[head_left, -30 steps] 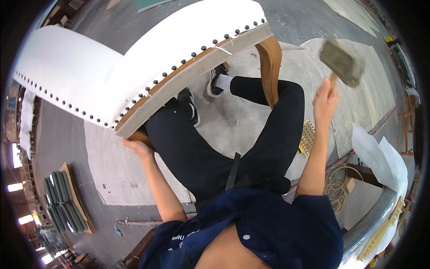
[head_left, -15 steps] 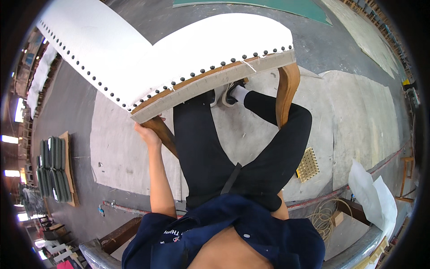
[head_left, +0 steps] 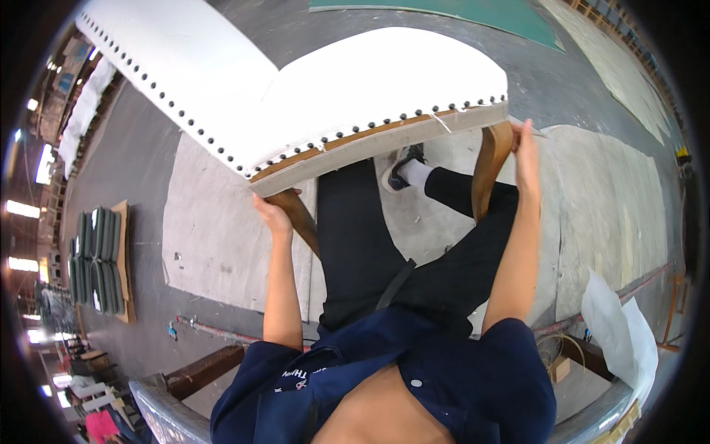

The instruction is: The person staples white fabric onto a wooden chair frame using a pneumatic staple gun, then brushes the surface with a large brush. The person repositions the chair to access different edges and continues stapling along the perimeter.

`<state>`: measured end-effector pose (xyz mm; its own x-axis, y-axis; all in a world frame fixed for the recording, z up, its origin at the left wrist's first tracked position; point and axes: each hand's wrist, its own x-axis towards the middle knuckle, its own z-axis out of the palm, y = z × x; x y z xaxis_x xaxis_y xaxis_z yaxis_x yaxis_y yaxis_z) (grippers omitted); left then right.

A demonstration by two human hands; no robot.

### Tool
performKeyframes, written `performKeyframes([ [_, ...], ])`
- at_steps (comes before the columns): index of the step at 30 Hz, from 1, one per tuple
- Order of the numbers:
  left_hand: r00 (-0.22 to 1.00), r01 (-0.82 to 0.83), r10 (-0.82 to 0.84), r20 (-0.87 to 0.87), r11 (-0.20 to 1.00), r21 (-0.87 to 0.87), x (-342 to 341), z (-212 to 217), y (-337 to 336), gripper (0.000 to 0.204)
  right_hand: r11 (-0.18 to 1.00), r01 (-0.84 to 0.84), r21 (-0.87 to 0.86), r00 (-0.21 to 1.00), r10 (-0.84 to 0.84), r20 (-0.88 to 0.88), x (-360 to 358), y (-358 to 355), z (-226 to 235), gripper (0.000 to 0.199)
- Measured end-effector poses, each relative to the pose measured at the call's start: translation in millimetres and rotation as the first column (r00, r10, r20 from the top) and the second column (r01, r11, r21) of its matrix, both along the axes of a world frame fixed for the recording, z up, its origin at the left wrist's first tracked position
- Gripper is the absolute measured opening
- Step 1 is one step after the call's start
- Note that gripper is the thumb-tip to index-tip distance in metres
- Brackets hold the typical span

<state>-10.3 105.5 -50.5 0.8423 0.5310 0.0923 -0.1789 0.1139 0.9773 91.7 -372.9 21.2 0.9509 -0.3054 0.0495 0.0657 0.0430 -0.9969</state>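
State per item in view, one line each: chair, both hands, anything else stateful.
upholstered chair: tipped over the person's lap, white seat and back up, underside edge toward the camera.
left hand: gripping the chair's lower edge by a wooden leg.
right hand: fingers on the seat's right corner, holding no tool.
stack of dark cushions: lying on a board on the floor.

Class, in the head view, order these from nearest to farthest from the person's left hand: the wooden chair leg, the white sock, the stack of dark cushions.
1. Wooden chair leg: right beside the left hand.
2. White sock: to the right, under the seat.
3. Stack of dark cushions: far left on the floor.
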Motion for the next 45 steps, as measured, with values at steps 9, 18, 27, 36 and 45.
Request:
performKeyframes([
  [9, 0.942, -0.28, 0.178, 0.285, 0.884, 0.374, -30, 76, 20, 0.069, 0.885, 0.169, 0.433, 0.983, -0.118, -0.143, -70, 22, -68, 0.063],
  [18, 0.798, -0.597, 0.51, 0.32, 0.599, 0.534, -25, 59, -5, 0.072, 0.842, 0.361, 0.401, 0.929, -0.364, -0.072, -153, 27, -172, 0.059],
  [27, 0.812, -0.559, 0.339, 0.474, 0.686, 0.466, 141, 53, 48, 0.068, 0.842, 0.278, 0.462, 0.961, -0.249, -0.123, -113, 97, -211, 0.048],
  [36, 0.885, -0.462, 0.302, 0.355, 0.672, 0.579, 266, 90, 96, 0.071, 0.89, -0.34, 0.304, 0.909, 0.228, 0.35, -57, 157, -146, 0.062],
  [45, 0.906, -0.389, 0.135, 0.401, 0.639, 0.664, 223, 61, 45, 0.044, 0.944, -0.32, 0.079, 0.882, 0.267, 0.387, 4, 176, -53, 0.044],
])
